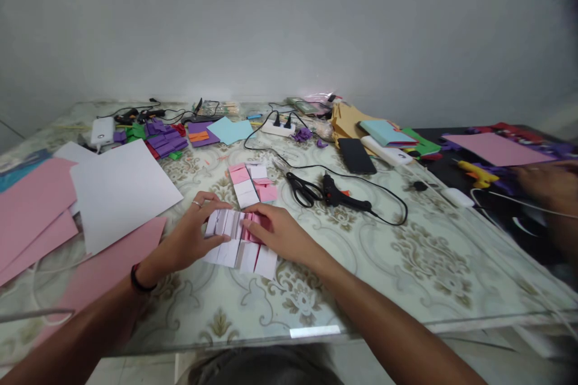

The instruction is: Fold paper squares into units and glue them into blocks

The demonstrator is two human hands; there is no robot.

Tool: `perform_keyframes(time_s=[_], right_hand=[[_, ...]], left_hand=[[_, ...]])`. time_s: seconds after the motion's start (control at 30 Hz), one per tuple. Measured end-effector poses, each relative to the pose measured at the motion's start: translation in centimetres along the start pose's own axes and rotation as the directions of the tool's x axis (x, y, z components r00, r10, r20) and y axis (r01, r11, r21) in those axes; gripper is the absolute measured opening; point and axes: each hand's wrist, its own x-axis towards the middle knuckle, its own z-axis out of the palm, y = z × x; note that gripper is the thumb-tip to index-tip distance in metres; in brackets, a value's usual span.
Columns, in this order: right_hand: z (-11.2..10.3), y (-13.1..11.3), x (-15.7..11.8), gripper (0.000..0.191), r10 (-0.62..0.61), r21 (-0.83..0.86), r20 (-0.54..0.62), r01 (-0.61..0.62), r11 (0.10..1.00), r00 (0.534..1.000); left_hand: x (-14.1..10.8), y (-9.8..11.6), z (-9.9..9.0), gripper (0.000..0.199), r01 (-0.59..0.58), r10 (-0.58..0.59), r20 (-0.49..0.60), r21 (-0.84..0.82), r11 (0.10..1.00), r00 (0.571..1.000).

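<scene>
Below me on the patterned tabletop lie white folded paper pieces [227, 251] and pink folded paper pieces [248, 234], lined up side by side. My left hand [192, 233], with a ring and a dark wristband, grips the left end of the white pieces between thumb and fingers. From the right, my right hand [286, 234] closes over the pink ones; its fingertips are partly hidden. Just beyond them rest more pink and white folded pieces [246, 191]. Black-handled scissors [304, 190] and a black glue gun [343, 197] lie to the right.
White sheets [124, 192] and pink sheets [34, 204] cover the left side. Purple folded pieces [165, 139], a power strip [279, 127] and a phone [356, 155] sit farther back. At right, another person's hand [546, 183] is near a yellow glue gun [477, 173]. Cables cross the table.
</scene>
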Motion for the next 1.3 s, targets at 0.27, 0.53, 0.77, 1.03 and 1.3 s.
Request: perform_keyframes(time_s=[0.27,0.53,0.77,1.03,1.3], right_hand=[[0.1,-0.1,0.1,0.021,0.064,0.096,-0.022,-0.062,0.993,0.998],[0.5,0.6,0.1,0.017,0.057,0.130,0.005,-0.057,0.990,0.998],[0.8,0.1,0.0,0.020,0.003,0.190,0.082,-0.019,0.982,0.997],[1.2,0.1,-0.1,0.029,-0.043,0.227,0.092,0.021,0.974,0.995],[0.7,-0.1,-0.1,0.023,-0.090,0.233,0.105,0.063,0.970,0.990]], left_hand=[[0.3,0.5,-0.7,0.043,-0.065,0.076,0.081,-0.125,0.990,0.994],[0.3,0.9,-0.5,0.029,0.135,-0.113,0.156,-0.143,0.980,0.981],[0.4,0.6,-0.5,0.026,0.192,-0.155,0.245,-0.137,0.972,0.957],[0.3,0.7,-0.8,0.031,0.200,-0.119,0.413,-0.157,0.967,0.903],[0.2,0.9,-1.0,0.030,0.215,-0.134,0.380,-0.181,0.960,0.915]])
